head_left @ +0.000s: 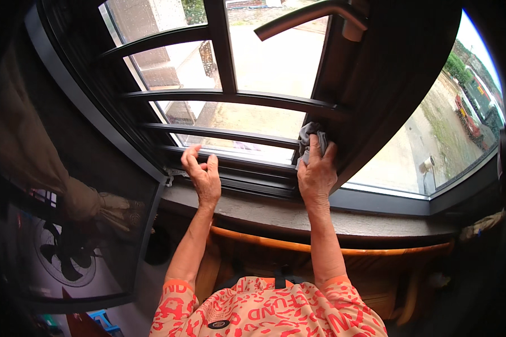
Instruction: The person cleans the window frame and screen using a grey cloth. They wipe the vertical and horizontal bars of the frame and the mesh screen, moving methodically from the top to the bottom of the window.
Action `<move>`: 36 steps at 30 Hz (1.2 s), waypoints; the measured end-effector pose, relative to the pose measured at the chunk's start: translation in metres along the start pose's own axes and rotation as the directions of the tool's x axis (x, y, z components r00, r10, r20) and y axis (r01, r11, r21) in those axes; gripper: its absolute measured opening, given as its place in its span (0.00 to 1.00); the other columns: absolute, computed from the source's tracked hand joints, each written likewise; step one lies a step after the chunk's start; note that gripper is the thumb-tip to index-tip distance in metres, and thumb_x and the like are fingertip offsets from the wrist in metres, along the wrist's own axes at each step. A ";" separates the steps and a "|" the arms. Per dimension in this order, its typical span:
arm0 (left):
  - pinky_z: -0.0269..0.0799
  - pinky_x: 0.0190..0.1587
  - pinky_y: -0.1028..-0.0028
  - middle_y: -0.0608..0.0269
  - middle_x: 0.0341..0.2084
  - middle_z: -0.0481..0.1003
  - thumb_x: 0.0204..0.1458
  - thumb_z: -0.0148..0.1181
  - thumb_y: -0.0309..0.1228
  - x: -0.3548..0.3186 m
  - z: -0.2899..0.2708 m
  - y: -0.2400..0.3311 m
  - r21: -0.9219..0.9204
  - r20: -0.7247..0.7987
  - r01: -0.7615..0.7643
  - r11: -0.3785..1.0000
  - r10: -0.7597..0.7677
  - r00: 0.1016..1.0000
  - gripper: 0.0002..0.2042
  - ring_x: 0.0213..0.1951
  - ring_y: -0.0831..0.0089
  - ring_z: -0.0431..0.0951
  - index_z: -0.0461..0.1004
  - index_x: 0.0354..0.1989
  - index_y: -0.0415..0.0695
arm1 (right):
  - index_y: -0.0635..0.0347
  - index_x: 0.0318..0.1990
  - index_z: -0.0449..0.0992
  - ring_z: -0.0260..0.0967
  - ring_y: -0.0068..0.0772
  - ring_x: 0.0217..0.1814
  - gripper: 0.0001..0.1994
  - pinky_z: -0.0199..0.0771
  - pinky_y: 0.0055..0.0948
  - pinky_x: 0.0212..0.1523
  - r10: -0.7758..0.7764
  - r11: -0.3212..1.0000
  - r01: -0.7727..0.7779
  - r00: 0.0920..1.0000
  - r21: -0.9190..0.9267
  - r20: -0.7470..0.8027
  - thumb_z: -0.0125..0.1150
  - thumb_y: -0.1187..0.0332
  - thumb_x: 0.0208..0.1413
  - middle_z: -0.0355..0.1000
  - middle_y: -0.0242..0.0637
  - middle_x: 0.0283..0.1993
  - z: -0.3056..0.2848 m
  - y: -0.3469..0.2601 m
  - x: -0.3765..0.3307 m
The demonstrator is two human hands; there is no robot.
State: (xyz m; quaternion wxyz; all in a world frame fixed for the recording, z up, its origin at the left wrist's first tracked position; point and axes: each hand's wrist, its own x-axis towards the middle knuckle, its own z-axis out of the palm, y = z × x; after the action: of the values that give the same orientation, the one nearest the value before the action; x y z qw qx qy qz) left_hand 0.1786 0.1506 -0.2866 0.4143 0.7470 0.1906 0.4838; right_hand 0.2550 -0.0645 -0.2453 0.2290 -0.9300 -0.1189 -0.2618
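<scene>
My right hand (317,172) presses a grey cloth (308,137) against the lower corner of a dark open window sash (376,84). The cloth is bunched under my fingers and shows above them. My left hand (203,175) rests on the bottom rail of the dark window frame (247,177), fingers spread and holding nothing. Behind the opening run black horizontal security bars (230,98) with one vertical bar. A dark lever handle (303,17) sticks out from the sash near the top.
A grey stone sill (376,222) runs below the frame, with a curved rattan chair back (264,241) under it. A beige curtain (22,140) hangs at left beside a fan (62,253). Outside lie pavement and parked vehicles (475,106).
</scene>
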 end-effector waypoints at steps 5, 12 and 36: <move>0.53 0.61 0.62 0.55 0.54 0.63 0.50 0.57 0.22 0.049 -0.015 -0.016 0.227 0.099 -0.357 0.906 0.343 0.934 0.18 0.58 0.57 0.60 0.67 0.52 0.42 | 0.47 0.54 0.71 0.67 0.43 0.48 0.27 0.79 0.35 0.38 -0.132 0.991 0.131 0.991 0.006 0.014 0.68 0.71 0.41 0.60 0.40 0.50 0.006 -0.039 0.005; 0.52 0.62 0.60 0.60 0.53 0.68 0.51 0.59 0.27 0.068 -0.017 -0.029 0.298 0.287 -0.468 0.832 0.389 0.875 0.18 0.60 0.61 0.62 0.70 0.52 0.46 | 0.46 0.52 0.74 0.68 0.43 0.43 0.26 0.80 0.33 0.29 -0.299 0.950 0.292 0.953 0.115 0.051 0.68 0.73 0.40 0.64 0.39 0.46 0.039 -0.118 0.003; 0.56 0.59 0.60 0.59 0.51 0.65 0.42 0.66 0.27 0.076 -0.027 -0.038 0.355 0.396 -0.565 0.745 0.428 0.812 0.28 0.56 0.58 0.62 0.67 0.56 0.45 | 0.50 0.48 0.77 0.61 0.42 0.47 0.24 0.74 0.35 0.41 -0.242 0.962 0.235 0.969 -0.141 -0.038 0.67 0.76 0.37 0.64 0.40 0.47 0.025 -0.076 0.012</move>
State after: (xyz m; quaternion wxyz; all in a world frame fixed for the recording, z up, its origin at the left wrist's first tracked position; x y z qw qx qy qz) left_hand 0.1946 0.2368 -0.2691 0.1042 0.9086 0.0281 0.4036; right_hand 0.2497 0.0153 -0.2305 0.1353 -0.9147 -0.2057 -0.3204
